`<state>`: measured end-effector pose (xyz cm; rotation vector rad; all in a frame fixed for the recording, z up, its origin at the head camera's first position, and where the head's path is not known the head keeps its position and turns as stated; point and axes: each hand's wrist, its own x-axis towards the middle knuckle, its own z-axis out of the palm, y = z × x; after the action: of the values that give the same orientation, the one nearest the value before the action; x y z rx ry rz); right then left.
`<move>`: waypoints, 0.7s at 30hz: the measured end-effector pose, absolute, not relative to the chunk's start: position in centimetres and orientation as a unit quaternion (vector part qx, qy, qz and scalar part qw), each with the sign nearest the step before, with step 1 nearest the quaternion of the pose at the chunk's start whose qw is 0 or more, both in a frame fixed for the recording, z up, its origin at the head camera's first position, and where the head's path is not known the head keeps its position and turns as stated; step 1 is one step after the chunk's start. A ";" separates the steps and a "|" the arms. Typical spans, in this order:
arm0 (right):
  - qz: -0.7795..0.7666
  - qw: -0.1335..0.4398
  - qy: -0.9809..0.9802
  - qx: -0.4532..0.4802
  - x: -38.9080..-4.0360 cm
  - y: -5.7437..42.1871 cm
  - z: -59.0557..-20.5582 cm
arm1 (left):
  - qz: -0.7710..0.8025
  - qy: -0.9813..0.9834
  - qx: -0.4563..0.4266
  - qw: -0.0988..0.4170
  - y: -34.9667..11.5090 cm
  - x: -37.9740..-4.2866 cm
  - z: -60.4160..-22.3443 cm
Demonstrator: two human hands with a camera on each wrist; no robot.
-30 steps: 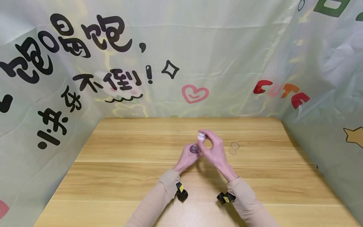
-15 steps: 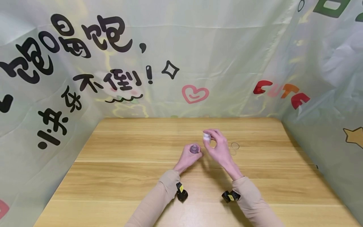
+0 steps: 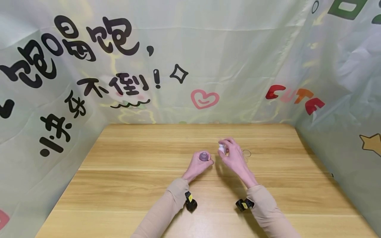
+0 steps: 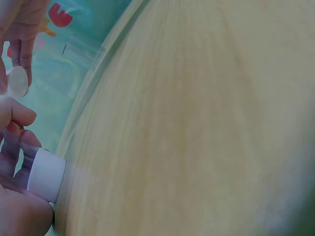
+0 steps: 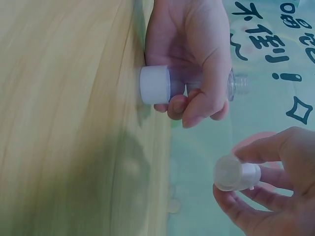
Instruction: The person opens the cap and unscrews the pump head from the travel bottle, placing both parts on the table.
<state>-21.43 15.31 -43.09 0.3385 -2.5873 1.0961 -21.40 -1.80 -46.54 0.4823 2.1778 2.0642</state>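
Upright in my left hand (image 3: 197, 165) is a small see-through purplish bottle (image 3: 203, 156), its fingers wrapped round the body. The right wrist view shows its white base (image 5: 155, 84) close over the table and its clear bare neck (image 5: 240, 83). My right hand (image 3: 235, 160), a little to the right, pinches a white pump head (image 5: 236, 173) between thumb and fingertips, apart from the bottle. In that view the wide round collar of the pump head faces the camera. The right hand covers part of it in the head view.
A clear cylindrical cover (image 4: 82, 51) stands on the wooden table (image 3: 143, 148), just beyond the right hand. Printed cloth walls (image 3: 238, 66) rise at the table's back and both sides. A black wrist camera (image 3: 191, 202) sits on each sleeve.
The right hand has drawn the pump head away from above the bottle, to the right and slightly down. The left hand with the bottle has stayed almost in place.
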 end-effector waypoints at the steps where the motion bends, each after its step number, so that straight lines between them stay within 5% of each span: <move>1: 0.376 0.153 -0.907 0.115 -21.4 15.4 -43.1 | 0.677 0.717 0.157 0.051 -1.8 -21.4 -46.6; 21: 0.316 0.068 -0.943 0.082 -21.5 16.1 -43.7 | 0.680 0.715 0.158 0.044 -1.7 -21.4 -46.6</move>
<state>-21.52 16.14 -43.70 0.2483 -2.8397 0.9520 -21.39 -1.73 -46.65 0.4827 2.1856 2.0768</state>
